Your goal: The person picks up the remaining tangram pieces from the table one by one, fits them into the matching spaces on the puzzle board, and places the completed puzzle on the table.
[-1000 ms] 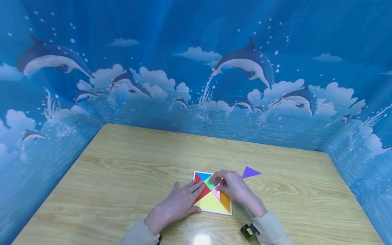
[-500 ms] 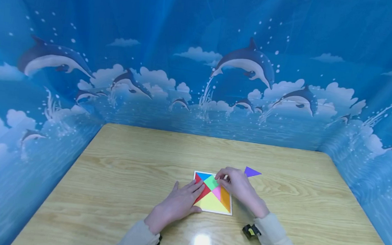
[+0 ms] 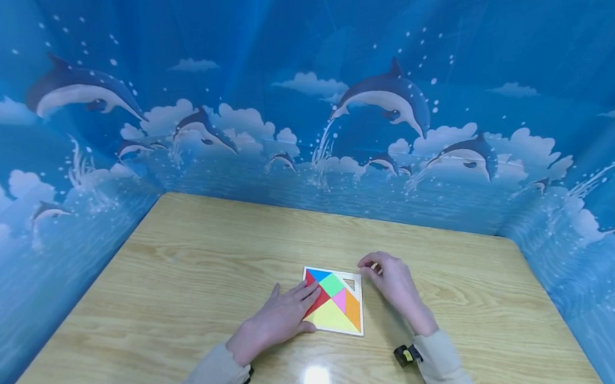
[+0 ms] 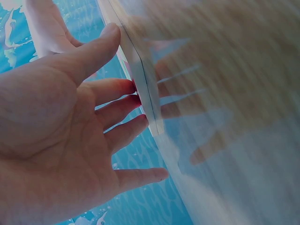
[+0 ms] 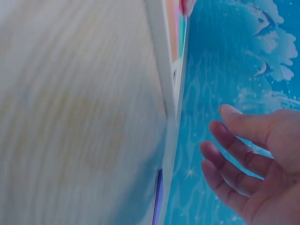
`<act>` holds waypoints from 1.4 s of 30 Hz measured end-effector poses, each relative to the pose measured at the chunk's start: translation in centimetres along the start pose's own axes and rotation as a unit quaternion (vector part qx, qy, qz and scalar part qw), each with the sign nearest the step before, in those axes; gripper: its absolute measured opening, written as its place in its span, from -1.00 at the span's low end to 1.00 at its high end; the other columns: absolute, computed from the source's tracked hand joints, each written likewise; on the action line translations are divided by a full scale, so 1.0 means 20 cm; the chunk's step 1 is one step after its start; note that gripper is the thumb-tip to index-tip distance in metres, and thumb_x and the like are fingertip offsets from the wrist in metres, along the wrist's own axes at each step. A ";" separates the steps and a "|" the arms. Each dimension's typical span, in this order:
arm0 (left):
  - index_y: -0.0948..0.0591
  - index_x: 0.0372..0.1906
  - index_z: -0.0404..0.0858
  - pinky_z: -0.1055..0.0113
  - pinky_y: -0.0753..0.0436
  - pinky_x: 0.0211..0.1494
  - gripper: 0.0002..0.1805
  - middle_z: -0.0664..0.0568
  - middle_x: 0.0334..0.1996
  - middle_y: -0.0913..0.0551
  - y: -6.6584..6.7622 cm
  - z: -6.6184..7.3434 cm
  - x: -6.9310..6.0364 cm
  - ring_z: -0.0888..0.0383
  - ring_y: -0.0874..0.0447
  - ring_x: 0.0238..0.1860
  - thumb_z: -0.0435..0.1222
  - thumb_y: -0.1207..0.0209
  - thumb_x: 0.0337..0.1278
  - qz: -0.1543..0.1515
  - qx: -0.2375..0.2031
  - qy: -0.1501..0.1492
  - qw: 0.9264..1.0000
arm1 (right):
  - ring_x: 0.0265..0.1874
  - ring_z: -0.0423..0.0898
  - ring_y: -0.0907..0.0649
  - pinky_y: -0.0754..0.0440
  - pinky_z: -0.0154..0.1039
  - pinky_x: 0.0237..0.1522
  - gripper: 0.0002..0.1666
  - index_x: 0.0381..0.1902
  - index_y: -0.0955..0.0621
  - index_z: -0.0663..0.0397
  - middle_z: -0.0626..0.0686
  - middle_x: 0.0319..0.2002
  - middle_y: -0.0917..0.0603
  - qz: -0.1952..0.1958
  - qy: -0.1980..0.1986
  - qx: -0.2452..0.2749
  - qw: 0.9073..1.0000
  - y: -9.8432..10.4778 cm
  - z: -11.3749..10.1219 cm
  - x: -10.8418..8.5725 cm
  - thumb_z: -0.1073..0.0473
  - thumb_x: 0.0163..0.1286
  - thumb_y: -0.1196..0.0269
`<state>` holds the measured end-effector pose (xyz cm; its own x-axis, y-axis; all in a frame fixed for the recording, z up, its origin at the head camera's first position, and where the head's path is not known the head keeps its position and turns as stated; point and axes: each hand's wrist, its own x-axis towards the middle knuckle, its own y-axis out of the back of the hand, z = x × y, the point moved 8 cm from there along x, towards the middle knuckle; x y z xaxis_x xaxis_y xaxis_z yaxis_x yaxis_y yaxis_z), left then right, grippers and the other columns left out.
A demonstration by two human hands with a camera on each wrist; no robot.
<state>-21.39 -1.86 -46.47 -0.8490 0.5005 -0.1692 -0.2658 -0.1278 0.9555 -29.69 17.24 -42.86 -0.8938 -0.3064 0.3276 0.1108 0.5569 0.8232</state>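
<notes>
A square tangram board (image 3: 359,282) with a white rim lies on the table. It holds a blue triangle (image 3: 318,275), a green square (image 3: 333,284), a pink triangle (image 3: 340,300), an orange parallelogram (image 3: 353,311) and a yellow triangle (image 3: 332,317). My left hand (image 3: 278,319) rests with extended fingers over its left edge, on a red piece (image 3: 321,303) it partly hides. The upper-right recess shows a small triangular hole. My right hand (image 3: 394,285), fingers loosely bent and holding nothing, hovers right of the board. In the right wrist view, a purple triangle (image 5: 158,199) lies on the table; the right hand hides it in the head view.
The wood-grain table (image 3: 215,245) extends around the board. A blue curtain (image 3: 298,51) printed with dolphins borders its back and sides. Dark wrist cameras sit at both sleeves, the right one (image 3: 405,355) close above the table.
My right hand has moved off the board to the right and away from me, uncovering the upper-right recess and covering the purple triangle. The left hand has stayed in place.
</notes>
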 end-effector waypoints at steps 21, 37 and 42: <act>-0.28 0.56 -0.17 -0.34 -0.20 0.47 -0.20 0.05 0.59 -0.18 0.00 0.00 0.00 0.02 -0.10 0.59 0.07 -0.20 0.35 0.004 -0.004 -0.008 1.000 | -0.06 0.28 -0.68 -0.64 0.19 0.07 -0.51 0.10 -0.66 0.36 0.33 -0.04 -0.69 -0.084 -0.030 -0.106 0.990 0.03 0.30 0.03 0.42 0.17 -0.42; -0.29 0.55 -0.17 -0.34 -0.22 0.47 -0.20 0.05 0.58 -0.19 0.00 0.00 0.00 0.03 -0.11 0.58 0.07 -0.20 0.35 0.008 -0.003 -0.012 1.000 | -0.18 0.20 -0.69 -0.65 0.16 -0.02 -0.57 -0.05 -0.61 0.30 0.26 -0.18 -0.70 -0.077 -0.067 -0.062 0.993 0.04 0.35 0.04 0.38 0.11 -0.49; -0.28 0.56 -0.16 -0.34 -0.20 0.47 -0.20 0.06 0.59 -0.18 -0.01 0.00 0.00 0.03 -0.09 0.59 0.08 -0.20 0.35 0.002 -0.003 -0.006 1.000 | -0.16 0.21 -0.70 -0.67 0.16 -0.03 -0.66 -0.10 -0.65 0.25 0.25 -0.16 -0.73 -0.074 -0.070 -0.043 0.994 0.04 0.35 0.03 0.43 0.14 -0.45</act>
<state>-21.40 -1.90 -46.62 -0.8446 0.5104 -0.1617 -0.2644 -0.1349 0.9549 -33.16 22.91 -45.29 -0.9541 -0.2658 0.1380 0.0059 0.4440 0.8960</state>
